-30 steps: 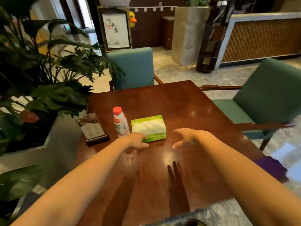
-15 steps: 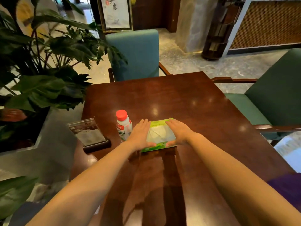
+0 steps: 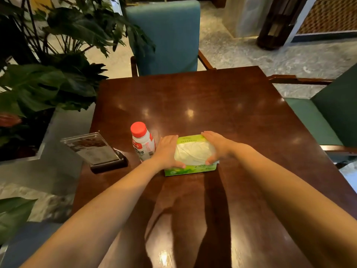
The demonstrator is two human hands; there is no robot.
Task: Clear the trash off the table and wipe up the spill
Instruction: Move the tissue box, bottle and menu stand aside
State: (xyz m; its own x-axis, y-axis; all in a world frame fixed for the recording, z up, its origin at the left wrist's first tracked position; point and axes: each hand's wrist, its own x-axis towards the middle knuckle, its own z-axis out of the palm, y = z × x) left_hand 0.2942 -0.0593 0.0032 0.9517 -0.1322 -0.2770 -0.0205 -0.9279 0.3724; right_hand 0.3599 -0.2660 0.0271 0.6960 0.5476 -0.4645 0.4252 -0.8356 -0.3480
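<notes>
Head view, left hand: the left hand lies on the left end of the green tissue pack, fingers spread flat along the top and thumb hooked over the near edge, so it clasps the pack rather than pinching a sheet.
Head view, right hand: the right hand mirrors it on the right end, thumb on the near edge; the two together brace the pack, which I judge is to steady it or pull it closer before a tissue is drawn.
Tissue pack: flat on the dark wooden table, white tissue showing through the top between the hands.
Bottle: a small white drink bottle with a red cap stands upright just beside the left hand; whether they touch I cannot tell. Likely the trash to clear, not yet handled.
Sign holder: a tilted clear menu stand near the table's left edge, left of the bottle.
Spill: I can't make one out among the glossy reflections.
</notes>
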